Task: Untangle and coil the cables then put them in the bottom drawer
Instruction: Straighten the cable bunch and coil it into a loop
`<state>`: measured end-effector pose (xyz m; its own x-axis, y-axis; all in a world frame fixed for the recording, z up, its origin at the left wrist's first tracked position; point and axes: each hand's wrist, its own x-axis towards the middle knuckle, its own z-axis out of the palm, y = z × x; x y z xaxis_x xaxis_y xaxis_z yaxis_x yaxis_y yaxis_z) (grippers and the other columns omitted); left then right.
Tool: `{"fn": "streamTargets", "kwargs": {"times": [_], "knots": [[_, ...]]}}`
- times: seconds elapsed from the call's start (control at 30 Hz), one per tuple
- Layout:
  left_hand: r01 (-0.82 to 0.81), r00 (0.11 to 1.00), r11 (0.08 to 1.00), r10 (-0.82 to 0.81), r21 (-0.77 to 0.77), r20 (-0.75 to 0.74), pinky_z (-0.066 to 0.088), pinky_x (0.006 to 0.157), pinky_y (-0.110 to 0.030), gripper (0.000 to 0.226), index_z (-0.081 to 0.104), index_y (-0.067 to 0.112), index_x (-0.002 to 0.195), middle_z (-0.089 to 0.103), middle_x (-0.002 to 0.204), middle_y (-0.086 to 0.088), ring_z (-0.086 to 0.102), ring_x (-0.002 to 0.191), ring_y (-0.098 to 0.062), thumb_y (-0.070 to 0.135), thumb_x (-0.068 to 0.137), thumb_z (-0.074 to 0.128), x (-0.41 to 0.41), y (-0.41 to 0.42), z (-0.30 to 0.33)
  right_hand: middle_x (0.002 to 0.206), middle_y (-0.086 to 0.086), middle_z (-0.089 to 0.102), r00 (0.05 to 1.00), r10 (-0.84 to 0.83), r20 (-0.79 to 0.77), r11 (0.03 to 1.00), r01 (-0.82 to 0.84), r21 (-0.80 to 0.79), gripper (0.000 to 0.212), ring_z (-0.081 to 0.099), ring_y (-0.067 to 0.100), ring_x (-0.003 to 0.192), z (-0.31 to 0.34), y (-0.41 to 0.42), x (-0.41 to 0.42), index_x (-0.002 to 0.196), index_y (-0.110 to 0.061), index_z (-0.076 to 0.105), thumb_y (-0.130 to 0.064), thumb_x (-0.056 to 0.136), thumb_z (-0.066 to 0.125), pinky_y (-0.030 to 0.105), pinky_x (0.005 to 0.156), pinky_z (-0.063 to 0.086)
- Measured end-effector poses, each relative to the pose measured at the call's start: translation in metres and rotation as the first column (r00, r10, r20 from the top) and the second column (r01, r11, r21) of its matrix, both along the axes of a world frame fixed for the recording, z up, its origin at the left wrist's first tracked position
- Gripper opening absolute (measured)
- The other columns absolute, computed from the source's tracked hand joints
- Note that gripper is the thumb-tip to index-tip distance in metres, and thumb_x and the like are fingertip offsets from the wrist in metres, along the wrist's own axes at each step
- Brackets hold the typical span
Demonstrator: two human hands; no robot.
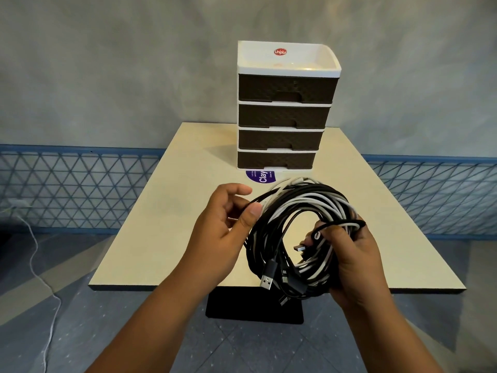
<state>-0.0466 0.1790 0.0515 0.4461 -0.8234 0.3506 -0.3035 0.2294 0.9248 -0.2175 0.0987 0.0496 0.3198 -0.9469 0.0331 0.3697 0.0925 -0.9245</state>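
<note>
Right hand (352, 254) clamped round the rough coil of black and white USB cables (295, 232), held above the near edge of the cream tabletop (161, 238); left hand (223, 224) pinching one black strand. Risk: tug hard and loops cinch into knots, or plugs slip free. The dark-fronted bottom drawer (275, 160) sits closed.

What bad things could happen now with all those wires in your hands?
The cable bundle mixes black and white cables in one coil, so knots may stay hidden. Loose USB plugs dangle and could snag. Both the left hand and right hand are busy while the bottom drawer is closed; opening it might loosen the coil.
</note>
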Motion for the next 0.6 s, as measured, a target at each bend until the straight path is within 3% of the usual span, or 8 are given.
{"fn": "streamTargets", "kwargs": {"times": [0.07, 0.2, 0.33, 0.47, 0.6], "knots": [[0.001, 1.000, 1.000, -0.001, -0.023, 0.011, 0.048, 0.079, -0.019, 0.018, 0.057, 0.032, 0.106, 0.065, 0.092, 0.013, 0.063, 0.086, -0.006, 0.033, 0.089, 0.062, 0.000, 0.002, -0.001, 0.065, 0.005, 0.062, 1.000, -0.001, 0.015, 1.000, 0.000, 0.015, 0.027, 0.062, 0.023, 0.058, 0.000, -0.001, -0.002, 0.103, -0.010, 0.059, 0.011, 0.090, 0.046, 0.044, 0.063, 0.053], [-0.084, 0.975, 0.996, 0.091, -0.044, 0.204, 0.054, 0.077, -0.027, 0.002, 0.061, 0.032, 0.095, 0.067, 0.097, 0.013, 0.066, 0.091, -0.012, 0.030, 0.095, 0.061, -0.002, 0.006, -0.001, 0.066, 0.004, 0.062, 1.000, -0.004, 0.012, 1.000, 0.004, 0.008, 0.027, 0.062, 0.022, 0.058, 0.000, -0.002, -0.004, 0.103, -0.009, 0.058, 0.011, 0.090, 0.045, 0.042, 0.061, 0.054], [-0.213, 0.886, 0.970, 0.243, -0.118, 0.395, 0.047, 0.083, -0.016, 0.014, 0.057, 0.018, 0.101, 0.063, 0.113, 0.011, 0.060, 0.102, -0.009, 0.028, 0.102, 0.047, -0.007, 0.003, -0.007, 0.065, 0.005, 0.061, 1.000, -0.026, -0.008, 1.000, 0.026, -0.004, 0.025, 0.063, 0.022, 0.058, -0.001, 0.000, -0.002, 0.098, -0.009, 0.060, 0.010, 0.089, 0.048, 0.042, 0.062, 0.054], [-0.182, 0.902, 0.968, 0.234, -0.172, 0.362, 0.043, 0.090, -0.012, 0.016, 0.050, 0.018, 0.103, 0.058, 0.124, 0.009, 0.057, 0.113, -0.009, 0.029, 0.103, 0.038, -0.011, 0.002, -0.013, 0.063, 0.007, 0.060, 0.998, -0.064, 0.015, 0.997, 0.063, 0.032, 0.024, 0.061, 0.022, 0.058, -0.004, 0.000, 0.000, 0.099, -0.011, 0.061, 0.008, 0.089, 0.050, 0.039, 0.058, 0.055], [-0.065, 0.944, 0.995, 0.087, -0.078, 0.317, 0.045, 0.096, -0.018, 0.012, 0.050, 0.023, 0.107, 0.053, 0.129, 0.016, 0.053, 0.123, -0.009, 0.033, 0.101, 0.045, -0.013, 0.003, -0.021, 0.068, 0.009, 0.059, 0.996, -0.084, 0.029, 0.995, 0.082, 0.054, 0.023, 0.063, 0.021, 0.059, -0.007, -0.005, -0.004, 0.105, -0.009, 0.060, 0.006, 0.090, 0.051, 0.039, 0.061, 0.053]]}}
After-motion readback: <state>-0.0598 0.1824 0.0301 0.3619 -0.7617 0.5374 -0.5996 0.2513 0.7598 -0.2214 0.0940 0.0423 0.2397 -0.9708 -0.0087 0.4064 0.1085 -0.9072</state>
